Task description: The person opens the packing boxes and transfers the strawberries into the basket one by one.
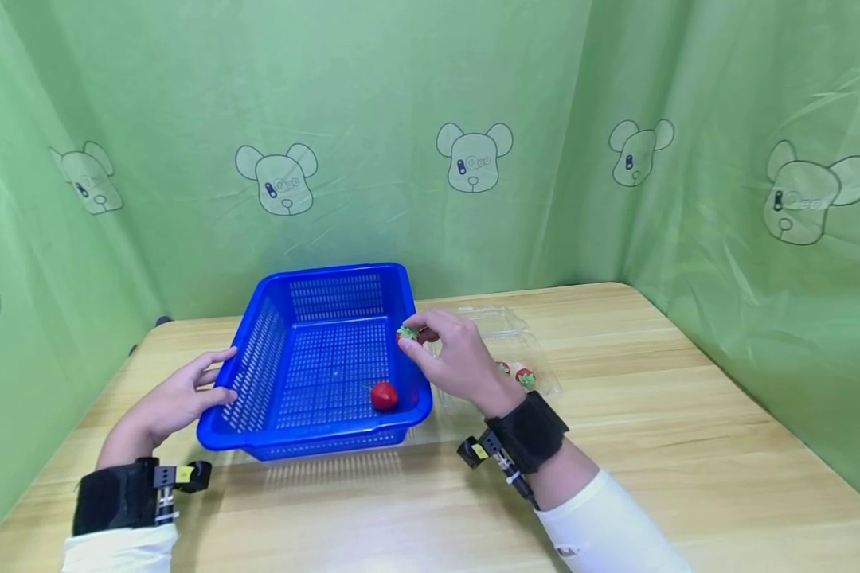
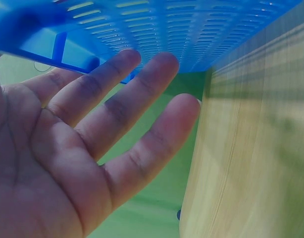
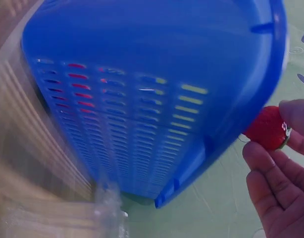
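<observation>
A strawberry (image 3: 267,128) with a green leafy cap is pinched between the thumb and fingers of my right hand (image 1: 459,358), right at the right rim of a blue plastic basket (image 1: 304,436). Another red strawberry (image 1: 383,395) lies inside the basket, near its front right corner. On the other side, my left hand (image 1: 172,402) touches the basket's left rim. The left wrist view shows its fingers (image 2: 142,153) spread and fairly straight beneath the slotted wall.
Behind my right hand, a clear plastic box (image 1: 537,346) lies on the wooden table (image 1: 659,414) with strawberries (image 1: 525,377) in it, partly hidden by the hand. A green curtain (image 1: 373,119) printed with bear heads surrounds the table.
</observation>
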`<move>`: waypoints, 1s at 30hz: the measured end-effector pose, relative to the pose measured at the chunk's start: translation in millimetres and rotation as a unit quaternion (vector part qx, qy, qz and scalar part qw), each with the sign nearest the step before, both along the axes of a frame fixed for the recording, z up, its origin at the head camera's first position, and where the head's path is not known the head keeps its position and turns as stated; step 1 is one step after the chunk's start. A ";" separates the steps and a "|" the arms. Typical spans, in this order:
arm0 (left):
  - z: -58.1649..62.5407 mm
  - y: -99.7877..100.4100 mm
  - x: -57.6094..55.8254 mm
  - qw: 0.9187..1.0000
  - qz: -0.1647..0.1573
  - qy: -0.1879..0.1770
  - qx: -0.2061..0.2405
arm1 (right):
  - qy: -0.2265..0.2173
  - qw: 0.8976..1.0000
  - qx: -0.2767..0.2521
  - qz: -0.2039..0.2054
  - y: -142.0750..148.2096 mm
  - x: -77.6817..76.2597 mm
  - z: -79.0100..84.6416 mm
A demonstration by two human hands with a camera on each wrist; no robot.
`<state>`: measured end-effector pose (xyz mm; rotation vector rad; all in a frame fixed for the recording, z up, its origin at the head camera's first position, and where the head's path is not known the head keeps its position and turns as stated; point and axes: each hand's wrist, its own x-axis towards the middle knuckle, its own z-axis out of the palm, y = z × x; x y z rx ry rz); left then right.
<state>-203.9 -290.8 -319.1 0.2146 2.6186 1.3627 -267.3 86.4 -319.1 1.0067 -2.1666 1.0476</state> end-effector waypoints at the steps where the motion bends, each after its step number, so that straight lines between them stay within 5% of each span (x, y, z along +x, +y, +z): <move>1: 0.0 0.3 0.0 1.000 0.000 0.000 0.000 | 0.001 1.000 0.003 0.006 -1.0 0.4 -0.7; 18: -1.2 3.1 0.7 1.000 -0.004 0.001 0.011 | 0.026 0.993 0.063 0.094 -12.3 4.9 -15.7; 30: 1.5 2.3 1.3 1.000 -0.002 -0.005 0.015 | -0.077 0.987 0.095 0.106 -13.6 3.9 -19.0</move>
